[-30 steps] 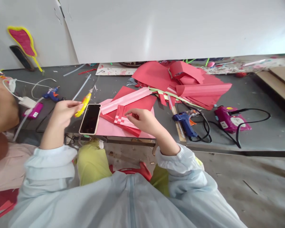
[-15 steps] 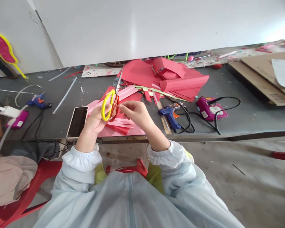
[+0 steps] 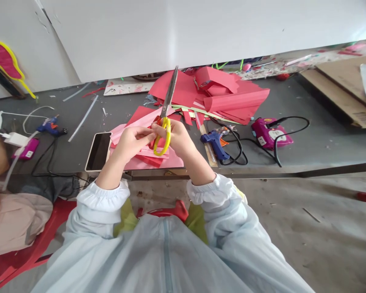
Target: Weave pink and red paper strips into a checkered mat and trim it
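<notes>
A pair of scissors [image 3: 169,95] with one yellow loop and one red loop is in my right hand [image 3: 179,137]. The thumb goes through the yellow loop, and the blades point up and away, nearly closed together. My left hand [image 3: 129,142] has its fingers pinched together beside the scissors' handles, touching or nearly touching the right thumb. Whatever is between those fingertips is hidden. Under both hands lie pink paper strips [image 3: 149,151] and red paper [image 3: 140,114] at the table's front edge.
Crumpled red paper [image 3: 232,99] lies behind my hands. To the right are a blue glue gun [image 3: 216,145], a purple power box [image 3: 273,132] with a black cable, and cardboard [image 3: 332,97]. A phone [image 3: 98,152] lies left, near another glue gun [image 3: 51,126] and a seated person.
The scissors have passed from my left hand to my right hand, and their blades now lean further right. My left hand's fingers have come together in a pinch.
</notes>
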`<move>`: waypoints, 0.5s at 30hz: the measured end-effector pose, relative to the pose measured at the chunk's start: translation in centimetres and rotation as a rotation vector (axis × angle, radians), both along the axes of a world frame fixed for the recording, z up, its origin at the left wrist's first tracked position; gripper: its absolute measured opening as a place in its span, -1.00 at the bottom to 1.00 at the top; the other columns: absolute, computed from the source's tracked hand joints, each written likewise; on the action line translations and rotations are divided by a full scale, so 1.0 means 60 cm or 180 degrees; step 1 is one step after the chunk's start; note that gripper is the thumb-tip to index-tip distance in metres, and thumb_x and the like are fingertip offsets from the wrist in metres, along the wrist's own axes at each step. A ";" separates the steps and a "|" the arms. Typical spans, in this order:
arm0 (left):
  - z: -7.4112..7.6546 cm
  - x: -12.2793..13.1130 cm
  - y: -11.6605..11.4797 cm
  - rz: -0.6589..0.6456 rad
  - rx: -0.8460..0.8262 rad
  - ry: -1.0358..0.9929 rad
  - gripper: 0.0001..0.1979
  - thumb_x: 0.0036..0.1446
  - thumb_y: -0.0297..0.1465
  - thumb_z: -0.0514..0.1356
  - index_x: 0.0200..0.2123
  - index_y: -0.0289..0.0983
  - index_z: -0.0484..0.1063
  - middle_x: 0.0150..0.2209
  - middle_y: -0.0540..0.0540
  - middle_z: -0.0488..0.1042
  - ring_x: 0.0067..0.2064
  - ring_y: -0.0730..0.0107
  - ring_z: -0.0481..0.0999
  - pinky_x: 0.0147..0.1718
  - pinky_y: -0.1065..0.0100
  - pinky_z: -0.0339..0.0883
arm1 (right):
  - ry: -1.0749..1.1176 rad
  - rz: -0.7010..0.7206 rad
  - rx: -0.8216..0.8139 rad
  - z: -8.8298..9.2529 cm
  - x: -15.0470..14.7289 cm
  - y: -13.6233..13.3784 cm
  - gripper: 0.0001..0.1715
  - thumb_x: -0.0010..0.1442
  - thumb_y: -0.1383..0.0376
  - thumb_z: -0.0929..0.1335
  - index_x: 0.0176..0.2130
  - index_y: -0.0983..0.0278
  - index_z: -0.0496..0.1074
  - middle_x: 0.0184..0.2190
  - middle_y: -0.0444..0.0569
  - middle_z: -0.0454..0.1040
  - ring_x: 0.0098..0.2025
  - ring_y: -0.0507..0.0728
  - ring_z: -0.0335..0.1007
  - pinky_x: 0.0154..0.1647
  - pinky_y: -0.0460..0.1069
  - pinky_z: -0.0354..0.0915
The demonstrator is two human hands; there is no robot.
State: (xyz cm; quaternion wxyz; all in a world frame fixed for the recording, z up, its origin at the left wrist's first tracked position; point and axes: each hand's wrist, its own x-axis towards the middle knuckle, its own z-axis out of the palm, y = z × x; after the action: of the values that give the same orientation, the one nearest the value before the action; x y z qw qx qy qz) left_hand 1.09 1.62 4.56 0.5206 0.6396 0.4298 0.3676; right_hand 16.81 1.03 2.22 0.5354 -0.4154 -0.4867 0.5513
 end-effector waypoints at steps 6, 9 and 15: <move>0.010 -0.043 0.003 0.0991 0.1099 0.2352 -0.78 0.14 -0.27 0.23 -0.23 -0.26 0.57 -0.32 -0.13 0.62 -0.30 0.26 0.56 -0.23 0.25 0.39 | -0.0480 -0.0036 0.0007 -0.005 0.038 0.000 -0.71 0.00 0.16 0.47 -0.35 0.34 0.48 -0.45 -0.09 0.49 -0.41 0.03 0.37 -0.29 -0.03 0.31; -0.002 -0.066 -0.002 0.0948 0.0955 0.3662 -0.80 0.18 -0.31 0.17 -0.27 -0.27 0.57 -0.25 -0.21 0.62 -0.18 0.09 0.59 -0.13 0.17 0.39 | -0.0705 0.0128 -0.0114 -0.004 0.056 -0.008 -0.74 0.02 0.17 0.45 -0.40 0.32 0.43 -0.53 -0.10 0.47 -0.50 0.03 0.36 -0.40 -0.04 0.30; -0.039 -0.059 -0.021 0.0660 0.0646 0.4615 -0.61 0.25 -0.15 0.10 -0.29 -0.32 0.57 -0.23 -0.36 0.58 -0.08 -0.08 0.57 -0.08 0.10 0.40 | -0.0832 0.0055 -0.0542 -0.015 0.076 -0.023 -0.57 -0.07 0.04 0.51 -0.42 0.28 0.37 -0.59 -0.14 0.38 -0.57 0.05 0.37 -0.54 -0.06 0.29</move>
State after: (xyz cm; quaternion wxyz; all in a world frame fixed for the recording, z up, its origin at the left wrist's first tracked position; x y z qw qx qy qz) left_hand -2.47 0.35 2.23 0.0068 0.7230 0.6880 -0.0620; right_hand 21.36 -0.38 1.34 0.4256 -0.5233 -0.5073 0.5363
